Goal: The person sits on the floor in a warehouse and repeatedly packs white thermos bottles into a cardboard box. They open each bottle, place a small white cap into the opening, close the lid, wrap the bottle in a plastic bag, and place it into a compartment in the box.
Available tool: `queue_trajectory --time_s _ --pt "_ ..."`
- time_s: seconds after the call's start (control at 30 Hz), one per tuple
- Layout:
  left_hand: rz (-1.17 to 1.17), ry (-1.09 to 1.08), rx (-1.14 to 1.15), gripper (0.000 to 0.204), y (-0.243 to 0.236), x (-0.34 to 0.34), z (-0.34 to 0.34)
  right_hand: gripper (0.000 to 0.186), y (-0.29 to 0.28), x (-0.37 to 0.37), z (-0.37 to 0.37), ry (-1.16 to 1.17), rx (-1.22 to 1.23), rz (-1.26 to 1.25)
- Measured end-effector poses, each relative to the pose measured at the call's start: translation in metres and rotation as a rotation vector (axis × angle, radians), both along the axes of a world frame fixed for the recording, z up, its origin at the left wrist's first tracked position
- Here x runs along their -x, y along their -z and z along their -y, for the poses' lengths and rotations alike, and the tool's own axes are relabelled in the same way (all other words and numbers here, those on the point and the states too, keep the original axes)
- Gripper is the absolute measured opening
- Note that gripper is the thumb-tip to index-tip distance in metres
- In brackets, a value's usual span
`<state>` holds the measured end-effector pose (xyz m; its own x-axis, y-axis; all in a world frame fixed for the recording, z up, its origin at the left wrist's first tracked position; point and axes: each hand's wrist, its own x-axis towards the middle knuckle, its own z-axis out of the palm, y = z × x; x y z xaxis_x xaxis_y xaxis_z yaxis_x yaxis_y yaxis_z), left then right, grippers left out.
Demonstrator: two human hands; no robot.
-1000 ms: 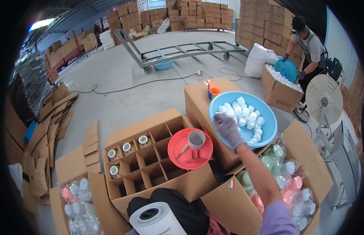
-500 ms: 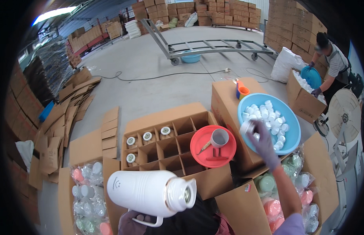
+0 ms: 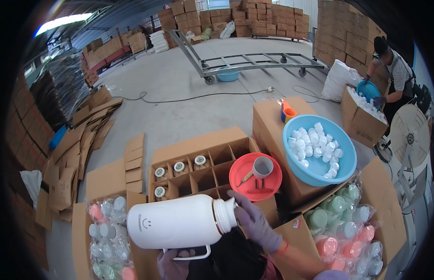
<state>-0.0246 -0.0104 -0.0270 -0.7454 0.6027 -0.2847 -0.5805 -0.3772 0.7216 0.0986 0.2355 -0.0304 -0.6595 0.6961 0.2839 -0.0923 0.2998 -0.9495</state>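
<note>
A large white insulated jug [image 3: 175,221] with a smiling-face mark lies on its side in front of me, its mouth toward the right. Below it, my gloved left hand [image 3: 172,265] is closed around the jug's handle [image 3: 198,254]. My gloved right hand [image 3: 254,221] has its fingers curled at the jug's mouth [image 3: 225,214]. The white stopper it carried a moment ago is mostly hidden by the fingers there. At the right, a light-blue basin [image 3: 298,173] holds many small white stoppers [image 3: 317,148], standing on a closed carton [image 3: 268,121].
A divided carton [image 3: 205,179] holds several upright jugs; a red lid [image 3: 240,186] with a grey cup [image 3: 262,167] rests on it. Cartons of bagged coloured lids [image 3: 107,228] flank me. An orange-and-blue scoop [image 3: 288,112] lies behind the basin. Far right, a person [image 3: 394,70] tips a blue basin.
My right hand has moved from above the basin, holding a white stopper, left and down to the jug's mouth. The jug has turned slightly, its mouth now facing right.
</note>
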Motion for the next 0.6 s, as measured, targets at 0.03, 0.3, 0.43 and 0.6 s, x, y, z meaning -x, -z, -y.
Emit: queue_trajectory --time_s 0.03,0.3,0.43,0.6 --pt "0.030 -0.040 -0.028 0.030 0.001 0.002 0.004 0.050 0.011 0.010 -0.024 -0.117 0.250 0.008" --pt "0.099 -0.021 -0.056 0.024 -0.006 0.014 -0.001 0.038 0.167 0.000 -0.208 0.349 -0.545 0.795" --pt "0.236 -0.062 -0.056 0.023 0.000 0.024 0.010 0.032 0.054 0.017 -0.111 -0.025 -1.070 0.490" --pt "0.115 -0.058 0.045 0.021 -0.002 0.031 0.023 0.053 -0.033 -0.019 -0.030 -0.271 -0.953 0.140"
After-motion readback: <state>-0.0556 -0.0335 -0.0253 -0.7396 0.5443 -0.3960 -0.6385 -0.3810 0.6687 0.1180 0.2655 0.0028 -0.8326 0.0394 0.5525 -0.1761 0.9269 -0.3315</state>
